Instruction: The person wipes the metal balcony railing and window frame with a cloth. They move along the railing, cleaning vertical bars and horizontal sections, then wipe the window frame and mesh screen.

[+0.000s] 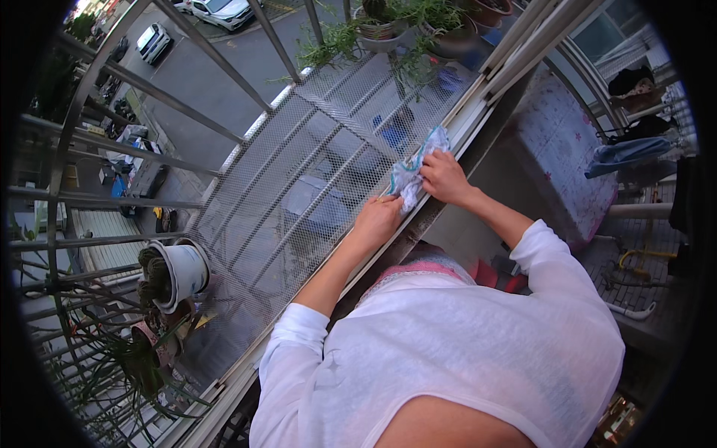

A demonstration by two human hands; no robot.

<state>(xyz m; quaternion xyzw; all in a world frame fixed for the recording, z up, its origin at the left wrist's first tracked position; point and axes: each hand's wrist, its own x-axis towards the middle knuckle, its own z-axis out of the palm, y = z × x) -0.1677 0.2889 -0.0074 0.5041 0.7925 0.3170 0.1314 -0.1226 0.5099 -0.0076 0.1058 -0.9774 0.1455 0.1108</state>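
Both hands are on a crumpled white cloth (413, 178) with a teal edge, which lies along the window sill track (468, 120). My left hand (380, 217) grips the cloth's near end, its fingertips tucked into the folds. A little farther up the track, my right hand (445, 176) presses and pinches the middle of the cloth from the right side. The cloth's far end spreads loosely beyond the right hand. Its underside and the part of the track beneath it are hidden.
Beyond the sill is a metal mesh shelf (269, 185) within a barred window cage (120, 70). Potted plants (381, 28) stand at its far end, and a white pot with a cactus (182, 274) at the left. Indoors, a flowered cover (566, 145) and hanging clothes (630, 154) are at the right.
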